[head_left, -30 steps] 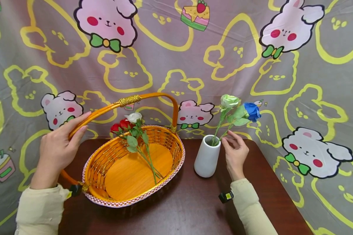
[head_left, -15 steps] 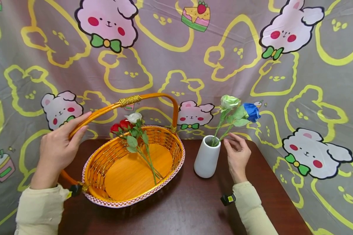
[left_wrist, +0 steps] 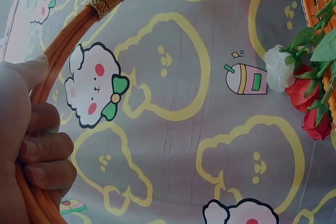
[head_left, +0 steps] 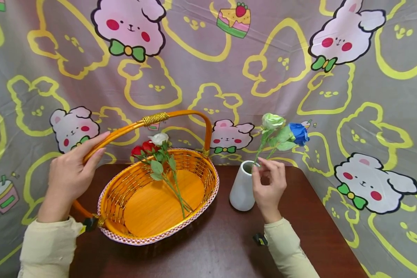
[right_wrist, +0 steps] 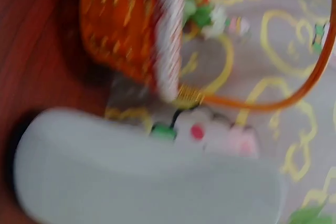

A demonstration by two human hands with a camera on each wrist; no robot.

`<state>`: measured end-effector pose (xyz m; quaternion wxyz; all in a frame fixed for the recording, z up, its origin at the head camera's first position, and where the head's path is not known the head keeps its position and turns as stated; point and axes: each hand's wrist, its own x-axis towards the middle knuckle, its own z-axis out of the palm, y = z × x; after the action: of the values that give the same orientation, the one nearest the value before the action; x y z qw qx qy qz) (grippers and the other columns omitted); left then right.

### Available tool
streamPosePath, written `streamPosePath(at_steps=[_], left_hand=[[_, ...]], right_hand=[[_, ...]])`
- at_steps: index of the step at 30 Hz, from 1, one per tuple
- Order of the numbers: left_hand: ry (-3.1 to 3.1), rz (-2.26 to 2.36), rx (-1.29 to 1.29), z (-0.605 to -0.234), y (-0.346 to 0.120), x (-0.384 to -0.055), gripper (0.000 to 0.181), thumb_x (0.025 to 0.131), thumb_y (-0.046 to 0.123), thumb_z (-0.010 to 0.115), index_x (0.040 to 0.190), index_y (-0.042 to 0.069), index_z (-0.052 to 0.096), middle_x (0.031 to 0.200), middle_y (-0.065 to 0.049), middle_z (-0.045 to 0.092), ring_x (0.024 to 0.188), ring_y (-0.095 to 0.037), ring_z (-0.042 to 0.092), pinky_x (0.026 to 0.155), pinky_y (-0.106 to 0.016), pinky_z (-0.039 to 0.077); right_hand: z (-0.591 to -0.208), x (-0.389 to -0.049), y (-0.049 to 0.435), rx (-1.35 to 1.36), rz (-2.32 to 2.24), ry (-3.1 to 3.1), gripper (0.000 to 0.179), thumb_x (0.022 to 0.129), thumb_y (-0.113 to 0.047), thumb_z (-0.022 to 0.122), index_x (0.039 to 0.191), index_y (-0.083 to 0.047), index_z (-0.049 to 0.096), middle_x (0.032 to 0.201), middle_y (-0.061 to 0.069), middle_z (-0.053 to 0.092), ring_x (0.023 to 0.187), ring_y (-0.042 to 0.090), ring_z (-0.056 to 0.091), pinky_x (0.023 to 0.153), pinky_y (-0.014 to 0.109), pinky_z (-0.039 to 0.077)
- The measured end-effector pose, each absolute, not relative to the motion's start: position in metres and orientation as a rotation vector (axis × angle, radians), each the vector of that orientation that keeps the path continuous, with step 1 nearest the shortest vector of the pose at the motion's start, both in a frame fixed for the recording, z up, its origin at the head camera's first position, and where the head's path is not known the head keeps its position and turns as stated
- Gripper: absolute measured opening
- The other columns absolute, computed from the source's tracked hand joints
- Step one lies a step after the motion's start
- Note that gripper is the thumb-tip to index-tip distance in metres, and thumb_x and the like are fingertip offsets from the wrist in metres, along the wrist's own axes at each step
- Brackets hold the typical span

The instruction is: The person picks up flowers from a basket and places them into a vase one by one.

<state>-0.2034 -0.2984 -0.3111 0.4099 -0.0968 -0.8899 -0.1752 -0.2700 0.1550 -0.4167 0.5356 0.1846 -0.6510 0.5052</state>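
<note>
My left hand [head_left: 71, 173] grips the arched handle [left_wrist: 58, 40] of an orange woven basket [head_left: 160, 231], fingers curled round it in the left wrist view. Inside the basket lie a white rose [head_left: 158, 139] and red roses [head_left: 148, 146], stems across its floor. To the right a white vase [head_left: 242, 189] stands upright, holding a pale green rose [head_left: 272, 121] and a blue rose [head_left: 299, 134]. My right hand [head_left: 270, 183] is at the vase's mouth, thumb and fingertips beside the stems. Whether they pinch a stem cannot be made out. The right wrist view is blurred.
A dark brown table [head_left: 215, 247] carries the basket and vase. Behind and beside it hangs a grey cloth [head_left: 201, 69] printed with rabbits and yellow outlines. The basket's handle arches high above its rim.
My right hand first drew slightly right from the blue rose's stem, then moved left to the vase's mouth. My left hand, the basket and the vase have hardly moved.
</note>
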Motion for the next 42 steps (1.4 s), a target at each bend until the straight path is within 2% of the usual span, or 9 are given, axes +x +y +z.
streamPosePath(at_steps=[5,9,13,15,21,25,31,37,42], left_hand=[[-2.246,-0.447,-0.237,-0.310,-0.299,-0.203,0.040,0.104,0.036,0.062,0.143,0.024,0.065,0.061,-0.002,0.044,0.047,-0.002,0.022,0.046,-0.027,0.024],[-2.249,-0.436,-0.237,-0.310,-0.300,-0.203,0.041,0.104,0.037,0.061,0.143,0.025,0.064,0.061,-0.002,0.044,0.048,-0.004,0.023,0.047,-0.030,0.025],[-2.247,-0.432,-0.256,-0.312,-0.300,-0.205,0.041,0.104,0.037,0.061,0.143,0.026,0.064,0.062,-0.003,0.048,0.047,-0.004,0.023,0.047,-0.031,0.025],[-2.242,-0.431,-0.263,-0.311,-0.301,-0.205,0.041,0.104,0.036,0.062,0.143,0.027,0.064,0.062,-0.003,0.049,0.047,-0.005,0.023,0.047,-0.032,0.025],[-2.233,-0.421,-0.262,-0.311,-0.301,-0.205,0.040,0.103,0.037,0.063,0.143,0.029,0.064,0.061,-0.002,0.048,0.047,-0.006,0.023,0.047,-0.031,0.025],[-2.232,-0.421,-0.270,-0.312,-0.301,-0.204,0.041,0.103,0.036,0.064,0.143,0.029,0.064,0.061,-0.001,0.045,0.046,-0.005,0.023,0.046,-0.031,0.025],[-2.239,-0.428,-0.268,-0.312,-0.301,-0.203,0.042,0.103,0.034,0.064,0.144,0.028,0.063,0.063,-0.002,0.049,0.048,-0.006,0.024,0.046,-0.030,0.026],[-2.232,-0.447,-0.268,-0.311,-0.300,-0.202,0.042,0.102,0.033,0.066,0.143,0.029,0.064,0.064,-0.002,0.053,0.048,-0.006,0.025,0.046,-0.030,0.026],[-2.234,-0.443,-0.268,-0.311,-0.300,-0.201,0.042,0.101,0.032,0.067,0.143,0.029,0.064,0.062,-0.001,0.048,0.047,-0.006,0.025,0.046,-0.029,0.026]], right_hand=[[-0.407,-0.276,0.115,0.681,1.246,-1.916,0.025,0.092,-0.005,0.076,0.117,-0.006,0.075,0.100,0.013,0.066,0.079,0.017,0.067,0.067,0.022,0.058],[-0.400,-0.296,0.078,0.679,1.355,-2.309,0.030,0.097,-0.018,0.074,0.127,-0.012,0.071,0.111,0.012,0.068,0.088,0.020,0.070,0.076,0.032,0.061],[-0.400,-0.322,0.043,0.656,1.522,-2.640,0.033,0.100,-0.022,0.071,0.131,-0.012,0.069,0.119,0.010,0.070,0.088,0.022,0.072,0.075,0.033,0.061],[-0.403,-0.336,0.026,0.663,1.601,-2.763,0.034,0.101,-0.021,0.070,0.132,-0.010,0.068,0.121,0.012,0.070,0.089,0.025,0.074,0.073,0.034,0.062],[-0.410,-0.362,-0.012,0.573,1.716,-3.005,0.037,0.101,-0.021,0.069,0.133,-0.003,0.065,0.125,0.019,0.068,0.104,0.039,0.071,0.081,0.041,0.062],[-0.416,-0.369,-0.025,0.458,1.672,-3.128,0.033,0.101,-0.022,0.069,0.125,0.001,0.065,0.125,0.021,0.067,0.107,0.041,0.071,0.086,0.045,0.061],[-0.430,-0.371,-0.032,0.413,1.647,-3.202,0.030,0.100,-0.017,0.068,0.121,0.004,0.066,0.123,0.022,0.070,0.109,0.041,0.072,0.092,0.047,0.059],[-0.443,-0.369,-0.037,0.315,1.758,-3.111,0.022,0.094,-0.004,0.074,0.115,0.004,0.071,0.121,0.021,0.070,0.099,0.039,0.075,0.089,0.048,0.060],[-0.447,-0.368,-0.041,0.354,1.904,-3.000,0.020,0.091,0.002,0.073,0.111,0.005,0.073,0.107,0.022,0.072,0.085,0.035,0.076,0.086,0.051,0.060]])
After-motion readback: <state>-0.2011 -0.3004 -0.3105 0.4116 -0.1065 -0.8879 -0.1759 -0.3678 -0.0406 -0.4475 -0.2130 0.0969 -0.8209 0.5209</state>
